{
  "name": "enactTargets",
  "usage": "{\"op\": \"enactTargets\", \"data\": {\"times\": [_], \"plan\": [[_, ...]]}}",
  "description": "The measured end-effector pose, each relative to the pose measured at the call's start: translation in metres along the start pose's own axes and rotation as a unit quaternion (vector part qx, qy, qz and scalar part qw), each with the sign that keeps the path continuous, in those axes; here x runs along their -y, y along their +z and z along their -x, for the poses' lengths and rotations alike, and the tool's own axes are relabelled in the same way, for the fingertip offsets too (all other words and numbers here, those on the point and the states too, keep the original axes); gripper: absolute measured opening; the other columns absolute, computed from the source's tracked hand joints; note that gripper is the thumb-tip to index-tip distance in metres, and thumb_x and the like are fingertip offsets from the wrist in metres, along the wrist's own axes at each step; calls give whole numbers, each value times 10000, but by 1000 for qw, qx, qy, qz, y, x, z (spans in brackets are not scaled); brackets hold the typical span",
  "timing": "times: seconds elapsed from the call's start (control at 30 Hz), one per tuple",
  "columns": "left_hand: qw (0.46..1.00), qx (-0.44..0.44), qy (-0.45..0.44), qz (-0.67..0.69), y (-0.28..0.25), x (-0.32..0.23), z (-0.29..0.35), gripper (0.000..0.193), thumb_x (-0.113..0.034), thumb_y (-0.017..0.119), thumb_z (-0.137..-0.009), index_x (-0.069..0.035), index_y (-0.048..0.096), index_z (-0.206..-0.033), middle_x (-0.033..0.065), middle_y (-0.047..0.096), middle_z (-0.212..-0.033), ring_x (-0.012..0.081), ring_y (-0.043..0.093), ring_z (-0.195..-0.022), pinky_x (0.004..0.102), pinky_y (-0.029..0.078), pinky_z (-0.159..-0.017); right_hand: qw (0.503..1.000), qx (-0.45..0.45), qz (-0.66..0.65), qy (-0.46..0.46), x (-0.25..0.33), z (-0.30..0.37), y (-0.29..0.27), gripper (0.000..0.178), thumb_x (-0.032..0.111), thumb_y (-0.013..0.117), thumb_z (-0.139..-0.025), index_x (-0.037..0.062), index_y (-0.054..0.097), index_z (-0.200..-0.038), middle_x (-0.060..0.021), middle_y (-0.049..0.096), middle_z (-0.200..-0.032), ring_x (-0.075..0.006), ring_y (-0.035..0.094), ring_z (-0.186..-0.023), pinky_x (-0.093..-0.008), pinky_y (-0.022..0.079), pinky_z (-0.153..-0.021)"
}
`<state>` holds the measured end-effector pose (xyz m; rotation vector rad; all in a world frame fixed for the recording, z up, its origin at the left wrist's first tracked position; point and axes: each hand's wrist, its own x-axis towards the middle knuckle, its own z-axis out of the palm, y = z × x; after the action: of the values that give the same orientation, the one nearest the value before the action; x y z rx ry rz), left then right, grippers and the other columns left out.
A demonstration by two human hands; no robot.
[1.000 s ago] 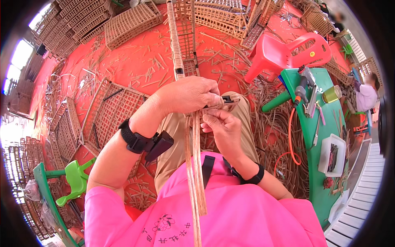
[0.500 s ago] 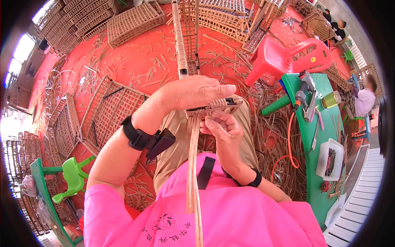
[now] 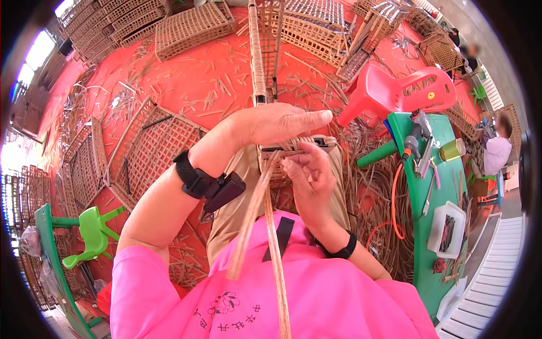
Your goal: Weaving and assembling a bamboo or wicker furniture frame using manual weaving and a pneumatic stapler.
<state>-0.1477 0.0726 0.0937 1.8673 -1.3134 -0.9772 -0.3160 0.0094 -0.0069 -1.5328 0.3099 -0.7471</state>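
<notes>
On my lap lies the end of a woven rattan frame (image 3: 296,147), with a dark bar along its near edge and pale strips wound round it. My left hand (image 3: 276,125) reaches across just beyond that bar, thumb stretched to the right; its other fingers are hidden. With bent fingers, my right hand (image 3: 307,169) pinches a rattan strip at the binding, close below the bar. Two long tails hang toward me: one flat strip (image 3: 248,229) slants left, and another strip (image 3: 276,254) runs down over my pink shirt.
A green table (image 3: 426,186) at right bears power tools, a jar and a white tray (image 3: 447,230). Beyond it stands a red chair (image 3: 389,90). Woven panels (image 3: 155,152) and scattered strips cover the red floor. A green chair (image 3: 95,233) is at left; people sit far right.
One hanging strip has swung left, apart from the other tail. My right hand has lifted slightly toward the bar, its fingers shifting. My left hand stays across the frame.
</notes>
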Motion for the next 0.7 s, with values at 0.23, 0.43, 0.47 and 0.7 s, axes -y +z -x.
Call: {"op": "enactTargets", "data": {"times": [0.23,0.43,0.47,0.7], "plan": [[999,10,-29,33,0,-4,1,949,-813,352,-897,65,650,-1097,147,657,-1023,220,593,-980,335,464,-896,898,120,377,-193,44,-35,-8,194,176,657,-902,73,662,-1066,-138,681,-909,-330,660,-771,-402,526,-666],[999,17,-2,39,1,6,-3,849,-721,324,-971,37,648,-1176,119,671,-1062,188,599,-1000,318,470,-908,862,209,398,-236,64,-61,-17,176,168,726,-831,75,738,-980,-135,708,-946,-328,672,-834,-414,528,-728],[998,10,17,57,2,8,-4,819,-691,317,-991,27,647,-1204,113,676,-1080,180,601,-1011,315,472,-917,862,210,398,-236,65,-70,-20,176,168,726,-831,75,738,-980,-135,708,-946,-328,672,-834,-414,528,-728],[994,23,-20,107,-1,2,5,772,-655,306,-1012,6,645,-1222,85,672,-1100,163,603,-1013,315,472,-935,928,284,209,-118,56,-91,-20,140,100,712,-838,16,727,-949,-136,714,-828,-227,694,-753,-330,530,-694]]}}
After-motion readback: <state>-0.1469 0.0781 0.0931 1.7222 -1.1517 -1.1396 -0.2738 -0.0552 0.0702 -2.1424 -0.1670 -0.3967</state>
